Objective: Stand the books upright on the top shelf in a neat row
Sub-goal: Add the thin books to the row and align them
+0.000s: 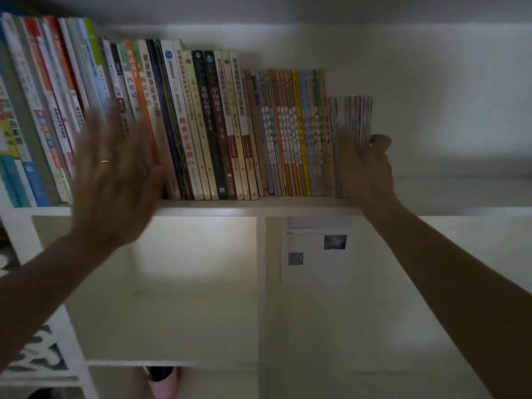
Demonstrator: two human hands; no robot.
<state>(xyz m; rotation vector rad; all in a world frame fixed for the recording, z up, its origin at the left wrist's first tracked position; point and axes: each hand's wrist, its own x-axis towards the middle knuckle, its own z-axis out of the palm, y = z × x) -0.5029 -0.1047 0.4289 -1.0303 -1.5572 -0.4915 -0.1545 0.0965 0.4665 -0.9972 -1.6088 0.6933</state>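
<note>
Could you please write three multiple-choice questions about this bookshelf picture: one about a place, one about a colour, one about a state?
1. Where is the small batch of thin books?
A. right end of the row
B. middle of the row
C. lower compartment

2. What colour is the ring on the left hand?
A. black
B. gold
C. red

3. How is the right hand?
A. hanging idle
B. flat on the shelf board
C. gripping the thin books

Answers:
1 A: nothing stands to its right on the top shelf.
2 B: the band shines yellow.
3 C: thumb and fingers curl round the batch.
</note>
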